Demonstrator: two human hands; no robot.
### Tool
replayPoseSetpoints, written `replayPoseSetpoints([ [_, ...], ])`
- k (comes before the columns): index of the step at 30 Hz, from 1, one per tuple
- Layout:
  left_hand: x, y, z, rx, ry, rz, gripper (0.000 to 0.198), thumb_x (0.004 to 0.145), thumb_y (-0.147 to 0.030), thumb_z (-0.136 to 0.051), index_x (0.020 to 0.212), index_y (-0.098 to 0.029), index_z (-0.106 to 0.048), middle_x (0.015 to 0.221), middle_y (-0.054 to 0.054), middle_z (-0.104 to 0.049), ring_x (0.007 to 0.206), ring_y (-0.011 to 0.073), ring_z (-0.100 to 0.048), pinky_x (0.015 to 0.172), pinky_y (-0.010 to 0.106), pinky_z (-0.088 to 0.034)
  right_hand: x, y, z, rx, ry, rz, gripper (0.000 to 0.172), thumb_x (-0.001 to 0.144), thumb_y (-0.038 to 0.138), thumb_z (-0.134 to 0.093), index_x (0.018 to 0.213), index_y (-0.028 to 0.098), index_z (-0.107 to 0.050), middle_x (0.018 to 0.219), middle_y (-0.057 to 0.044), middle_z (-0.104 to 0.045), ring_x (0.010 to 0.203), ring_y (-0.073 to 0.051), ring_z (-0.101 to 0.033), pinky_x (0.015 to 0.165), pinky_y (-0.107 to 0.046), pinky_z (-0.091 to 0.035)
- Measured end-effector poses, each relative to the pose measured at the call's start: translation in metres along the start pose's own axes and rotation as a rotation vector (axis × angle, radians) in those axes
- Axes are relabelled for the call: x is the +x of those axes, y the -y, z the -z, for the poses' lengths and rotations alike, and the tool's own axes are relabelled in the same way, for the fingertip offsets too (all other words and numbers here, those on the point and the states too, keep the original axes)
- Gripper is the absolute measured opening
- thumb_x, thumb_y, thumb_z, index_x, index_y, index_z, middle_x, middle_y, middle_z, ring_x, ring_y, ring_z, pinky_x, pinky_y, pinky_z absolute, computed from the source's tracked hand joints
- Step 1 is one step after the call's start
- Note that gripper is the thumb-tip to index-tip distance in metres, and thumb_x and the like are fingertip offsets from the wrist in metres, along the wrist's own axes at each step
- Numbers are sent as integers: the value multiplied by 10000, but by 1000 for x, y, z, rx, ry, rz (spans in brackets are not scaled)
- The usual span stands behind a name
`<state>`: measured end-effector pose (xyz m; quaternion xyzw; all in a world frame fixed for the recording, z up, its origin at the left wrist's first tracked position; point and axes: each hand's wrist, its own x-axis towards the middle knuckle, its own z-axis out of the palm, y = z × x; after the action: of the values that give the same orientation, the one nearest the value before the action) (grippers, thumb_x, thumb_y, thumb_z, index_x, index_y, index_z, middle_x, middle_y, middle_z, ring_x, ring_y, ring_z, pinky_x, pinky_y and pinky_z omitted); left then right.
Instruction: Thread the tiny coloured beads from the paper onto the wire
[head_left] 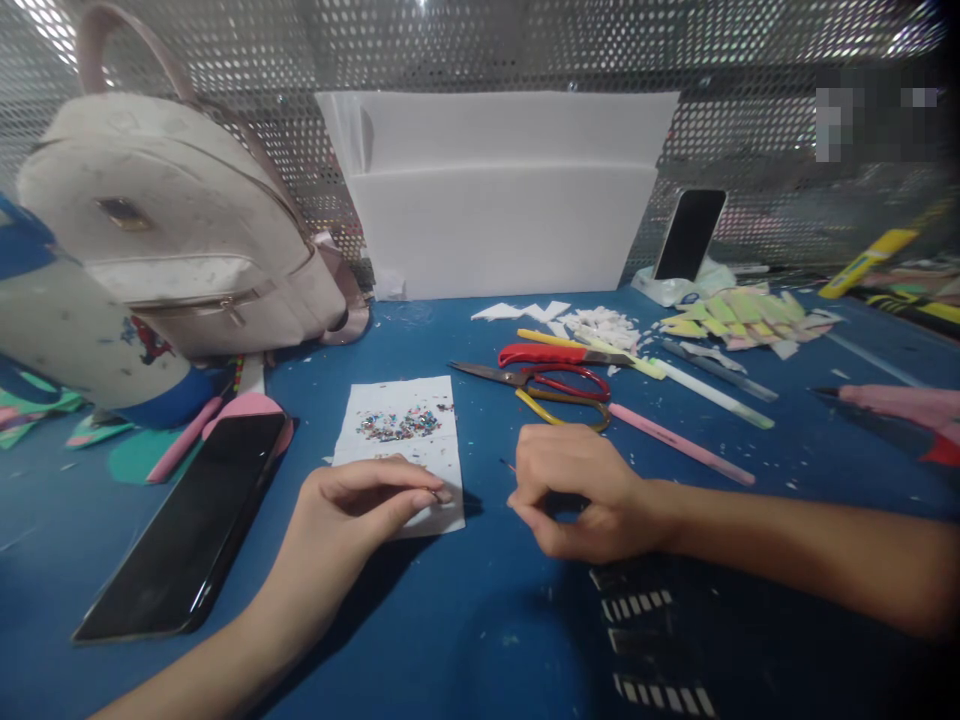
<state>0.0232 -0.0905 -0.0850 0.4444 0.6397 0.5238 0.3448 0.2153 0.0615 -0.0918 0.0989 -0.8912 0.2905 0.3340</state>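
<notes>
My left hand (360, 505) is over the near part of a white paper sheet (360, 400), thumb and forefinger pinched on a small brownish piece too tiny to name. Small, shiny, multicoloured bits (401, 425) are heaped on that sheet. To its right, my right hand (577, 490) hovers above the blue table (480, 620) with thumb and forefinger pressed together. What they hold, if anything, is too fine to make out. Beyond the right hand lie scissors (517, 376) with red and yellow handles, a red-handled cutter (544, 354) and a pink pen (679, 443).
On the left are a black phone (187, 530), a white-and-blue mug (97, 330) and a pale backpack (187, 230). White foam boards (502, 220) lean at the back. Paper scraps (600, 325), folded strips (739, 315), a propped phone (690, 235) and a pink glue gun (900, 405) are rightward.
</notes>
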Motion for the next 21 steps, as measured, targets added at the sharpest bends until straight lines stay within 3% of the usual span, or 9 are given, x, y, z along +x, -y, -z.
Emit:
replayPoseSetpoints([
  [13,2,-8,-3,64,66,-104,141,755,-137,-697,748,-254,-774,767,-1,-766,741,167,-702,693,251,-561,3,2,0,-22,-24,-45,139,791,82,-522,705,183,-482,630,27,-505,615,-97,-416,595,-246,-367],
  [21,-1,-10,-8,195,126,-270,145,799,-138,-684,802,-257,-766,769,-6,-764,727,155,-679,704,260,-523,6,3,1,-32,77,-65,135,796,91,-503,688,173,-504,637,22,-509,619,-98,-419,590,-239,-347],
])
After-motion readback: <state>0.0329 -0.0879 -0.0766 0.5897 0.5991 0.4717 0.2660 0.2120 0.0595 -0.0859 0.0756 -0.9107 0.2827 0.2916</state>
